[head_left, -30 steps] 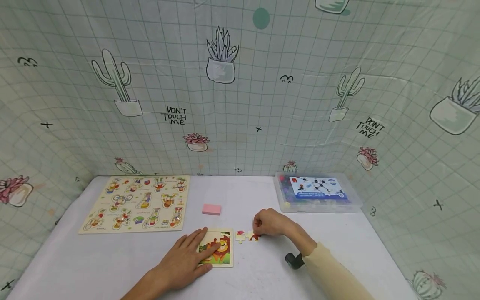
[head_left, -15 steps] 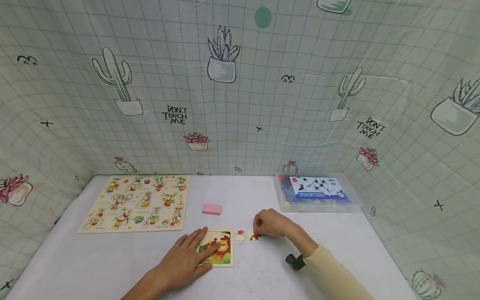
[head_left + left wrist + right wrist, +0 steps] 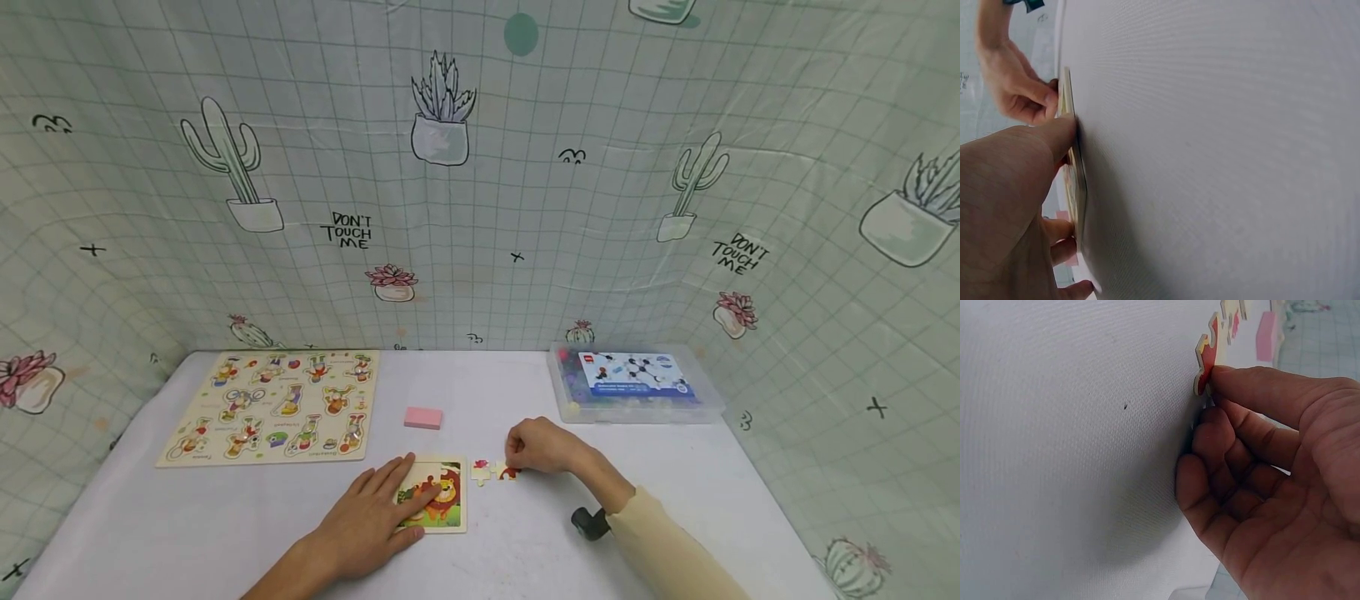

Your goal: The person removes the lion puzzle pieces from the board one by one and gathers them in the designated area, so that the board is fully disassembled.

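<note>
My left hand [image 3: 367, 521] lies with straight, spread fingers on a small square lion jigsaw puzzle [image 3: 452, 518], covering its left part. Seen from the left wrist, the thumb rests along the edge of the puzzle's wooden tray [image 3: 1082, 212]. To the right, my right hand [image 3: 542, 446] pinches the edge of a red-brown and cream jigsaw piece [image 3: 1206, 365] between thumb and fingertips, low at the tabletop. Its other fingers are curled in. Another cream piece [image 3: 481, 473] with a pink-red mark lies between that piece and the puzzle.
A pink block [image 3: 423, 418] sits behind the puzzle. At the back left lies a large wooden board [image 3: 262, 454] with cartoon figures. A clear plastic box [image 3: 637, 408] with a blue label stands back right. Near my right forearm is a small black object [image 3: 588, 523]. A patterned cloth hangs behind.
</note>
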Available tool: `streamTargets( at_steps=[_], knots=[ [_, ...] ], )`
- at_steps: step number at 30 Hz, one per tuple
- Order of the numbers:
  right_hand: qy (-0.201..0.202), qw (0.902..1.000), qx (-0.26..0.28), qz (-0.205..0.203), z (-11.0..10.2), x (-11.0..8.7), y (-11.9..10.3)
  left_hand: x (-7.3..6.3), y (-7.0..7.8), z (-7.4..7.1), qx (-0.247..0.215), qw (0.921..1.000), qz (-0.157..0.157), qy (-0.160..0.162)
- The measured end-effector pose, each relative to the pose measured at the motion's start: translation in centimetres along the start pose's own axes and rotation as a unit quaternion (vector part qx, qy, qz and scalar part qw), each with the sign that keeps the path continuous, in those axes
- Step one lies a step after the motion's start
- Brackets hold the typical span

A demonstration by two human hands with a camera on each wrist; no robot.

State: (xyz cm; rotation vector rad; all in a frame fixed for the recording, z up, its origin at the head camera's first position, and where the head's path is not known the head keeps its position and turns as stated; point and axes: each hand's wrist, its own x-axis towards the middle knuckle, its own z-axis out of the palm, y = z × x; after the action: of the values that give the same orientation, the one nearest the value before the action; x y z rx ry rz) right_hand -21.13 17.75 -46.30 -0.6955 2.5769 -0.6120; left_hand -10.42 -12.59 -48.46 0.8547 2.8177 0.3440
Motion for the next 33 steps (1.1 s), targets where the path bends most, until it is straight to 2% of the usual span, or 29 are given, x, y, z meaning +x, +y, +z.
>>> streamTargets(
  at_steps=[6, 12, 16, 20, 23, 25, 29, 33],
  knots=[
    [0.005, 0.9999, -0.013, -0.008, -0.1, 0.0, 0.1, 0.0, 0.0, 0.1, 0.015, 0.9998, 0.006, 0.010],
    [0.025, 0.9993, -0.022, -0.020, -0.1, 0.1, -0.4, 0.2, 0.0, 0.0, 0.021, 0.9998, 0.004, 0.003],
    [0.037, 0.9982, 0.003, -0.047, 0.2, 0.8, -1.5, 0.2, 0.1, 0.0, 0.022, 0.9997, 0.004, 0.003],
    [0.013, 0.9968, 0.027, -0.074, 0.9, 1.6, -3.0, 0.2, 0.1, 0.0, 0.032, 0.9995, 0.007, 0.003],
    [-0.011, 0.9953, 0.010, -0.095, 1.5, 2.2, -3.8, 0.2, 0.1, 0.0, 0.036, 0.9993, 0.007, 0.000],
    [-0.017, 0.9935, -0.021, -0.110, 1.8, 2.5, -4.2, 0.2, 0.1, 0.0, 0.036, 0.9993, 0.007, -0.001],
    [-0.023, 0.9900, -0.073, -0.118, 2.0, 2.8, -4.8, 0.2, 0.3, -0.2, 0.032, 0.9994, 0.012, 0.001],
    [-0.026, 0.9871, -0.097, -0.125, 1.9, 2.9, -5.3, 0.1, 0.4, -0.5, 0.040, 0.9991, 0.014, 0.002]
  ],
)
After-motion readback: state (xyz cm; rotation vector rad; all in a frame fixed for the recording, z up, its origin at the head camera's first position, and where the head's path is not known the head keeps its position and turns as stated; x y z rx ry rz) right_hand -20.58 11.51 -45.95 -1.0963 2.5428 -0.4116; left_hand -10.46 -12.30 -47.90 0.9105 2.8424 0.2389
